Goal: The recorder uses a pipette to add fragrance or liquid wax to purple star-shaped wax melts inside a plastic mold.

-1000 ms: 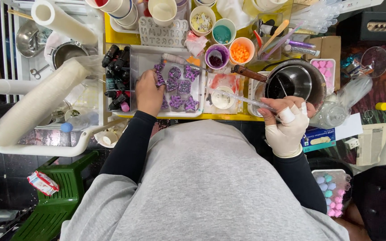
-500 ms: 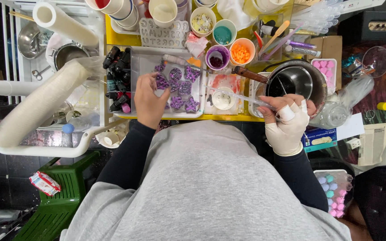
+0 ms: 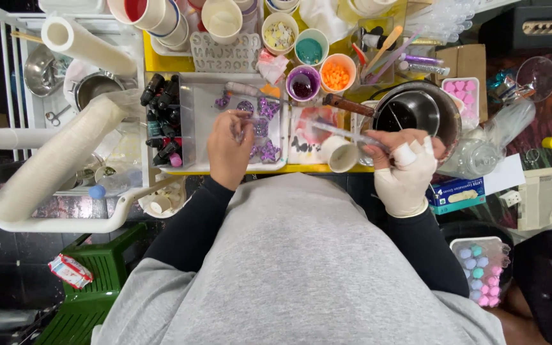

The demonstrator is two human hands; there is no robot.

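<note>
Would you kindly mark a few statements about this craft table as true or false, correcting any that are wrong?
1. The right hand wears a pale glove. True.
2. The left hand is gloved as well. False: it is bare, resting over the clear tray of purple moulded shapes.
3. The small cup of orange pieces stands beside a cup of teal material. True.
4. The right hand holds a pair of scissors. False: it holds a thin clear pipette that points toward the left hand.
5. The dark metal pot sits on the person's left side. False: it is on the right, just beyond the gloved hand.
</note>
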